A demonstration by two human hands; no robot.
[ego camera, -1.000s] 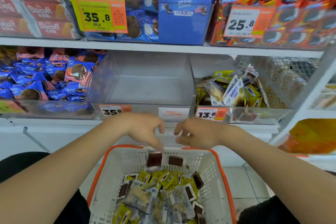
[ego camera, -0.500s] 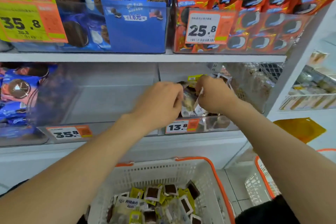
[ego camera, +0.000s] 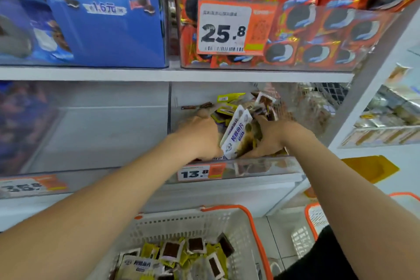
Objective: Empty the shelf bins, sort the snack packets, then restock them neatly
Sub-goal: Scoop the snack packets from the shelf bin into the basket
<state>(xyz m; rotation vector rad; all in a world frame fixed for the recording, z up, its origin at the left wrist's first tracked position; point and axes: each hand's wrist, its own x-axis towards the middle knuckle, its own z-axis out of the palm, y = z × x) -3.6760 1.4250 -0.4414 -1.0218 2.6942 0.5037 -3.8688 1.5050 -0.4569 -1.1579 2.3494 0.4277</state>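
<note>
1. Both hands are reaching into the clear bin (ego camera: 261, 166) on my feed, the one with the 13.8 tag (ego camera: 195, 174)
2. left hand (ego camera: 200, 136) and right hand (ego camera: 270, 136) squeeze a clump of snack packets (ego camera: 236, 134) between them, white-and-blue one in front
3. fingers are buried in the pile, so I can't tell how curled they are
4. loose packets (ego camera: 172, 252) lie in the orange-rimmed basket (ego camera: 256, 229) below the shelf
</note>
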